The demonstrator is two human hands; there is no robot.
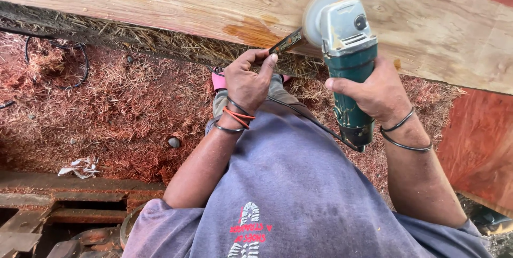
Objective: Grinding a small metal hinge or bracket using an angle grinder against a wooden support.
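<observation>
Outdoor work spot, ground [123,103] covered in reddish sawdust and wood fibre, straw along the edge under the plank. Big pale wooden plank [176,1] runs across the top, above both hands, with an orange-brown stain [251,32] just above the left hand. Red-painted board [475,135] sits to the right of the right hand. Person's grey-purple shirt [299,183] fills the lower middle, below both hands.

Green and grey angle grinder [347,55] is held upright, its disc [315,15] up against the plank's lower edge. Right hand [374,92] is wrapped tight around the green body, 2 dark bands on that wrist. Black cord [310,119] runs from the grinder's base across the shirt toward the left wrist.

Left hand [247,79] is closed in a pinch on 1 end of a thin dark metal tool [286,43], which angles up to the right, its far end at the disc. Cannot tell the exact kind of tool. Orange and black bands on the left wrist.

Left of the left hand: loop of black cable [80,65] on the sawdust, a small grey stone [174,142], crumpled white scrap [80,167] lower down. Worn wooden boards [64,204] at the bottom left.
</observation>
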